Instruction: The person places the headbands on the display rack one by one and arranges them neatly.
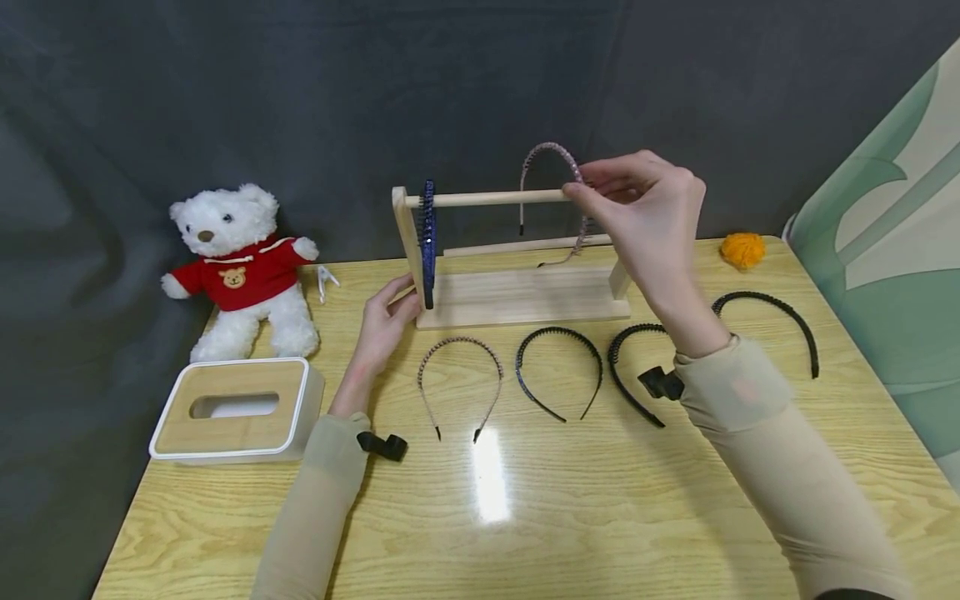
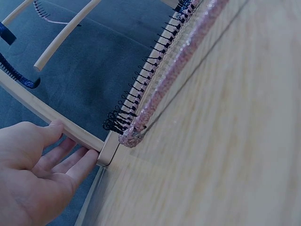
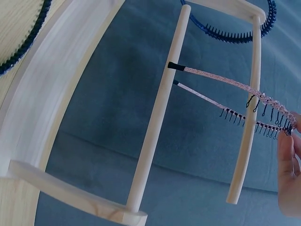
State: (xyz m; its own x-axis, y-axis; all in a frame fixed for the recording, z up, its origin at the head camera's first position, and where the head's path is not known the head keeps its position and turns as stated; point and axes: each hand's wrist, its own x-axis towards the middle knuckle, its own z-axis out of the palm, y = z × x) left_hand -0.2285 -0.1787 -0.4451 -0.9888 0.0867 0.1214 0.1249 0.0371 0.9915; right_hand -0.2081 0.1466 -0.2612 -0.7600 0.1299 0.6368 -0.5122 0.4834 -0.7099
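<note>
My right hand (image 1: pixel 652 212) pinches a pink beaded headband (image 1: pixel 551 147) between thumb and fingers. The band arches over the top rod of a wooden headband rack (image 1: pixel 525 302). In the right wrist view, the pink headband's two ends (image 3: pixel 178 66) reach the lower rod (image 3: pixel 157 113), and its row of small teeth shows. A dark blue headband (image 1: pixel 429 242) hangs at the left end of the top rod. Low on the rack's left post, my left hand (image 1: pixel 382 325) holds the wood, thumb on one side and fingers on the other in the left wrist view.
In front of the rack lie another pink headband (image 1: pixel 461 340), a dark toothed headband (image 1: pixel 558 330) and two black headbands, one partly behind my right forearm. A white teddy bear (image 1: pixel 251 275), a tissue box (image 1: pixel 232 408) and a white clip (image 1: pixel 326 282) stand left; an orange pompom (image 1: pixel 742 250) lies right.
</note>
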